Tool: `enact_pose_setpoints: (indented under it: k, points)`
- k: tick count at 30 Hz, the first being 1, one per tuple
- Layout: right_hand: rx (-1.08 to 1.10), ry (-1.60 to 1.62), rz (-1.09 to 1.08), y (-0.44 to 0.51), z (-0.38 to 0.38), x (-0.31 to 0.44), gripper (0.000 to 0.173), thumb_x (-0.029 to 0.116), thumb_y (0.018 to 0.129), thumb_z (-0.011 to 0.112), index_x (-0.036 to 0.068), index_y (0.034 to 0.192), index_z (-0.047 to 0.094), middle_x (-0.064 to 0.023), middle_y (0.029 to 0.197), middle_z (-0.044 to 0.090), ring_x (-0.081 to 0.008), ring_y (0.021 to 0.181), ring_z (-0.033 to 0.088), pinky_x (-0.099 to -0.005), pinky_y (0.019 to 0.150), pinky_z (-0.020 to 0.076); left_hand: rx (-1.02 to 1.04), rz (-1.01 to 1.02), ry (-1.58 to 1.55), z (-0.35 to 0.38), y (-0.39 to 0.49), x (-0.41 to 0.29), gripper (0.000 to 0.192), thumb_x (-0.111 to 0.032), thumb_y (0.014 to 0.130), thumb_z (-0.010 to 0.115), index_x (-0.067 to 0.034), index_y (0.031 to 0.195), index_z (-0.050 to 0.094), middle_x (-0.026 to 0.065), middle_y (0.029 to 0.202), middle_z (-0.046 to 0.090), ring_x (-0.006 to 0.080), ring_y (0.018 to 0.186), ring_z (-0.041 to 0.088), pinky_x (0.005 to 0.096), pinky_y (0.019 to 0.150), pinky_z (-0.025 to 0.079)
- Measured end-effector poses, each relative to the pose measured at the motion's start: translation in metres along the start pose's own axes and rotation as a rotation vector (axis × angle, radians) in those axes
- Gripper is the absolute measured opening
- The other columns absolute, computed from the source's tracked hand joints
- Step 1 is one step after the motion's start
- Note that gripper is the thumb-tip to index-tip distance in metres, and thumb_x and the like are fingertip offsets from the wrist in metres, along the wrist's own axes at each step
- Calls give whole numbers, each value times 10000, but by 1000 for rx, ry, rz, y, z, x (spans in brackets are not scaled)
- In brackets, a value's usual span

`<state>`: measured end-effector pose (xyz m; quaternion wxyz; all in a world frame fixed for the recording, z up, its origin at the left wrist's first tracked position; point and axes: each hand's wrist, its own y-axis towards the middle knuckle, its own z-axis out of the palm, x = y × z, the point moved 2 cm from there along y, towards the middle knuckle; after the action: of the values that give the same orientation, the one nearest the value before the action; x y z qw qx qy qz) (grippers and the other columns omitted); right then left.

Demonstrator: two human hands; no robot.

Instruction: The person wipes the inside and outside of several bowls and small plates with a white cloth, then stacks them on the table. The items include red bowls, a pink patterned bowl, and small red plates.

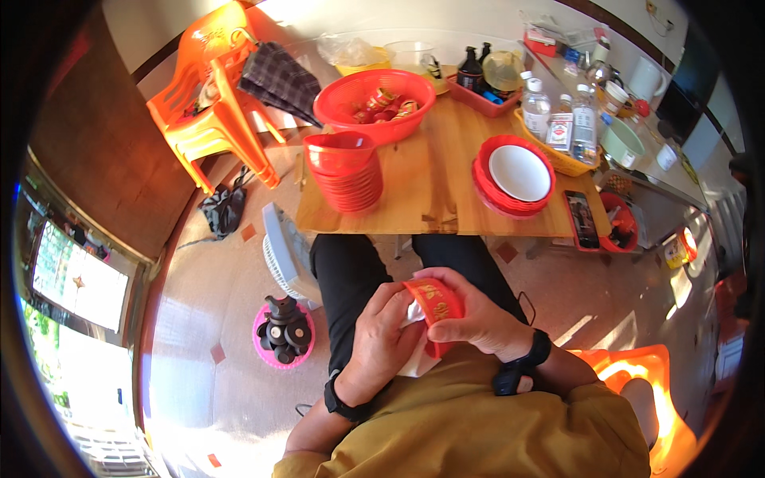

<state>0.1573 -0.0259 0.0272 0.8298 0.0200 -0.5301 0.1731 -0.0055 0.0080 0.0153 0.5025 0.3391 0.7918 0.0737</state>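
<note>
Above my lap, my right hand [478, 316] grips a small red bowl [443, 305] with gold decoration, its opening turned to the left. A white tissue or cloth [420, 358] is in my left hand [388, 334], whose fingers reach into the bowl's mouth. On the wooden table [418, 179] in front of me, a stack of red plastic bowls [346, 179] stands at the left. A large red basin [375, 101] behind it holds several red and gold pieces. To the right, a white bowl [520, 173] rests on stacked red dishes [478, 179].
A phone [581, 219] lies at the table's right edge, near a yellow basket [562, 156] of bottles. Orange chairs [221, 119] stand at the left. On the floor are a pink basin [263, 346] of dark objects and a grey-white plastic container [287, 257]. A side counter [675, 161] holds more household things.
</note>
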Motion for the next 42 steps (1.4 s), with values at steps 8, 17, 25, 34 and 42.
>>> enact_pose_setpoints:
  k: [8,17,25,34,42]
  points:
    - [-124,70,-21,-1,-10,-4,844,257,752,856,63,1394,345,-45,1248,517,-145,1168,501,-305,1000,442,-288,195,126,-4,0,-10,488,119,700,655,-25,1164,608,182,1097,555,312,952,591,355,812,496]
    - [106,-340,-280,-6,-4,-2,923,366,710,873,19,1380,342,-129,1333,448,-212,1226,470,-339,1040,401,-84,-97,73,8,7,15,364,14,861,603,-24,1219,550,146,1161,577,284,1044,598,369,888,484]
    - [98,-757,-770,-6,1,7,963,363,715,861,46,1426,293,-180,1437,365,-306,1392,299,-409,1137,267,120,-452,-932,16,-9,20,346,-54,919,633,-45,1249,529,38,1173,613,132,1058,600,288,903,510]
    - [-21,-599,-463,-6,-6,3,708,285,845,757,23,1360,349,-193,1282,500,-310,1182,527,-362,997,427,-367,-140,-259,4,-9,43,279,76,829,580,2,1097,601,70,1081,643,145,965,612,265,859,477]
    - [-281,-706,-588,-8,-12,24,440,214,910,679,-13,1240,497,-170,1112,615,-241,1025,628,-323,870,494,-128,-382,-575,13,-7,29,335,-54,921,645,-23,1229,516,30,1114,607,107,1011,568,268,890,467]
